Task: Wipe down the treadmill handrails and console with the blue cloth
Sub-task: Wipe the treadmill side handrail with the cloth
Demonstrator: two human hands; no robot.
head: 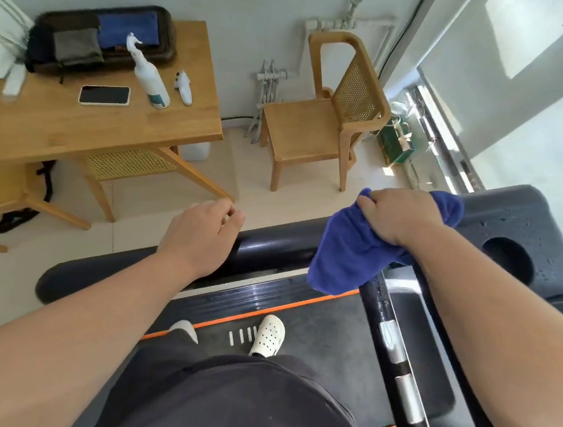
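Note:
I stand on the treadmill, looking down. My right hand (396,215) grips the blue cloth (351,256), bunched over the place where the dark left handrail (270,246) meets the centre bar (392,326). Part of the cloth hangs down below my wrist. The dark console (521,229), wet with droplets, lies just right of that hand, with a round cup hole (505,261) in it. My left hand (204,234) hovers over the padded left handrail, fingers loosely curled and holding nothing.
A wooden table (95,124) at the left carries a spray bottle (151,75), a phone (104,95) and a dark tray (105,36) with folded cloths. A wooden chair (328,116) stands by the wall. My white clogs (268,335) rest on the belt.

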